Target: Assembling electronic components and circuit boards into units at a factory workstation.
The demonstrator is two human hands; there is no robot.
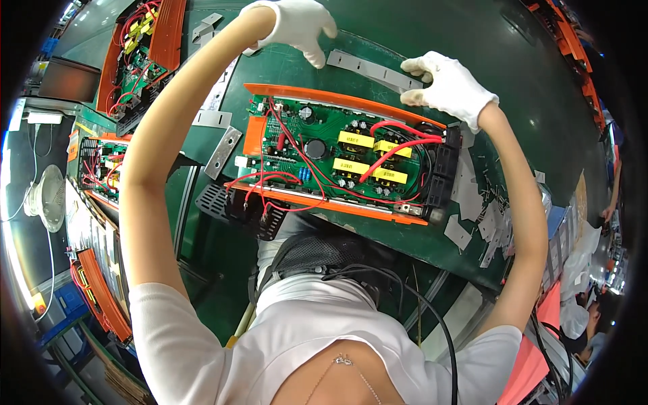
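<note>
My left hand [297, 28], in a white glove, is at the far edge of the view, its fingers apart with nothing visible in them. To the right, my white-gloved right hand [451, 86] has thumb and fingers spread on either side of the right end of a thin grey metal strip [368, 69]. Whether it touches the strip I cannot tell. Nearer to me sits an orange-sided chassis [331, 101] holding a green circuit board [297, 145]. The board carries yellow transformers [354, 140], black capacitors and red wires [405, 145]; black end pieces close off its right side.
Cut grey sheet pieces [459, 233] lie scattered on the green table [533, 115] at right. A slotted metal plate [223, 152] rests left of the chassis. Another orange chassis [169, 34] stands far left, and further units sit left of my arm. A fan [50, 199] is at far left.
</note>
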